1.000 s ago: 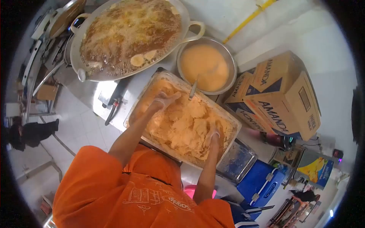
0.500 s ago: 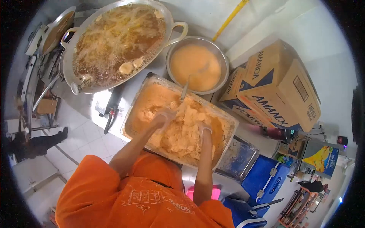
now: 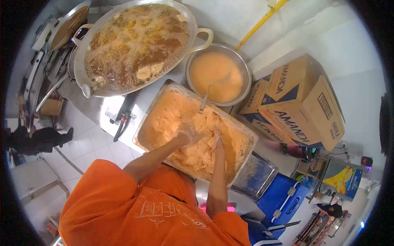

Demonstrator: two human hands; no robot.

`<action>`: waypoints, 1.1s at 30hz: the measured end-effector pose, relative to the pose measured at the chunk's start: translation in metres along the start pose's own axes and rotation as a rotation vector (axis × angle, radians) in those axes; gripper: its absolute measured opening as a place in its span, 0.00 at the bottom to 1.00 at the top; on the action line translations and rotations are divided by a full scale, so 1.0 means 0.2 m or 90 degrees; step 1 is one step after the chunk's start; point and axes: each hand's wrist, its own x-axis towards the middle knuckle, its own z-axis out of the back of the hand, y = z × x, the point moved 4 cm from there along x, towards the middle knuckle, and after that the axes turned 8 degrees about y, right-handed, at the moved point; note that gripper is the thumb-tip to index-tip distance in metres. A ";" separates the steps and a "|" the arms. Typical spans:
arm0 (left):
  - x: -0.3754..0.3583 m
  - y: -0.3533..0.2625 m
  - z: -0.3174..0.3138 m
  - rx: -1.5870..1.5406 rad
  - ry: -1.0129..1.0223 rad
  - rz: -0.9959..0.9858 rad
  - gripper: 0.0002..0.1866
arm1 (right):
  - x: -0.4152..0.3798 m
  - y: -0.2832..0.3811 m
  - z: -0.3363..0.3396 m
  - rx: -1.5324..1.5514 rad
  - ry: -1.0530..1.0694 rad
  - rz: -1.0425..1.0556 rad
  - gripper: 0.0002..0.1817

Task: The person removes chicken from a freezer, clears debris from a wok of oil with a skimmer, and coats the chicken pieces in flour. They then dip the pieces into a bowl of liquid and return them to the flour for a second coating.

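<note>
A deep rectangular metal tray [image 3: 245, 160] holds a bed of orange-tinted, clumpy flour [image 3: 166, 110]. My left hand [image 3: 187, 136], in a thin clear glove, rests in the flour near the middle with its fingers stretched out to the right. Close beside it, my right hand [image 3: 218, 140], also gloved, is edge-on in the flour, fingers extended and partly covered. Whether any pieces lie under the flour is hidden. Behind the tray stands a steel bowl [image 3: 248, 78] of orange batter [image 3: 215, 71], and a metal ladle [image 3: 204, 102] leans over its near rim.
A large wok [image 3: 200, 43] of bubbling oil with frying pieces stands at the back left. Cardboard boxes [image 3: 287, 104] are at the right, beyond the bowl. An empty-looking metal tray [image 3: 258, 174] and a blue cooler box [image 3: 285, 197] sit to the right. A yellow pipe [image 3: 262, 24] runs along the wall.
My hands have come closer together in the flour. The left one has moved right and nearer to my body; the right one has shifted slightly left. The view has turned a little.
</note>
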 end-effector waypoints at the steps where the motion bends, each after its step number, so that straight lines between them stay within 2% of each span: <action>1: -0.17 -0.15 0.18 -0.113 0.067 -0.042 0.32 | -0.01 0.02 -0.04 0.011 0.009 0.006 0.39; 2: -0.25 -0.21 0.29 -0.224 0.125 -0.080 0.32 | -0.05 0.06 -0.08 0.026 0.022 0.017 0.39; 3: -0.09 -0.14 0.09 -0.094 -0.004 -0.163 0.32 | -0.12 0.10 -0.12 0.044 0.038 0.033 0.39; 4: -0.08 -0.13 0.07 0.046 -0.134 -0.229 0.32 | -0.26 0.17 -0.19 0.064 0.057 0.051 0.39; 5: -0.02 -0.07 0.02 -0.086 -0.142 -0.107 0.32 | 0.18 -0.14 0.11 0.045 0.104 0.154 0.33; 6: -0.12 -0.14 0.18 -0.223 -0.153 0.013 0.33 | 0.02 -0.15 0.15 0.071 0.027 0.177 0.28; 7: -0.26 -0.22 0.39 -0.286 -0.240 0.006 0.36 | -0.14 0.03 0.12 -0.477 -0.005 0.380 0.25; 8: -0.38 -0.25 0.51 -0.347 -0.323 -0.008 0.38 | -0.26 0.04 0.10 -0.289 -0.022 0.255 0.26; 9: -0.42 -0.16 0.54 -0.349 -0.341 0.016 0.38 | -0.41 0.14 -0.01 -0.102 -0.085 0.113 0.27; 11: -0.42 0.01 0.54 -0.263 -0.201 0.134 0.46 | -0.78 0.34 -0.19 0.080 -0.246 -0.014 0.28; 13: -0.24 0.44 0.10 -0.266 -0.222 -0.014 0.41 | -0.65 0.15 0.01 0.012 -0.160 0.025 0.29; 15: -0.46 0.42 0.09 -0.564 -0.160 -0.288 0.29 | -0.48 -0.10 0.19 -0.026 -0.089 0.078 0.30; 17: -0.03 0.63 -0.52 -0.199 -0.359 -0.466 0.16 | -0.39 -0.24 0.24 -0.018 -0.092 0.069 0.30; 19: -0.67 -0.17 0.18 -0.501 -0.491 -0.102 0.18 | -0.32 -0.32 0.27 -0.001 -0.125 0.039 0.31; 20: -0.63 -0.20 0.18 -0.512 -0.444 -0.123 0.18 | -0.32 -0.32 0.28 0.011 -0.141 0.027 0.32; 22: -0.46 -0.16 0.22 -0.392 -0.066 -0.083 0.28 | -0.27 -0.30 0.27 0.038 -0.149 0.022 0.32; 23: -0.42 -0.19 0.26 -0.386 -0.064 -0.090 0.28 | -0.26 -0.29 0.27 0.051 -0.145 0.024 0.33; 25: -0.38 -0.26 0.31 -0.155 0.022 -0.015 0.34 | -0.26 -0.26 0.27 0.076 -0.127 0.027 0.34; 29: -0.43 -0.37 0.47 -0.049 0.096 -0.016 0.36 | -0.36 -0.18 0.36 0.139 -0.076 0.053 0.35; 31: -0.49 -0.32 0.47 -0.010 -0.165 -0.065 0.37 | -0.47 -0.12 0.37 0.213 -0.044 0.088 0.36; 32: -0.51 -0.33 0.45 -0.010 -0.162 -0.070 0.37 | -0.54 -0.11 0.37 0.214 -0.050 0.088 0.36; 33: -0.57 -0.37 0.51 -0.035 -0.132 -0.002 0.36 | -0.67 0.02 0.28 0.369 0.113 0.155 0.41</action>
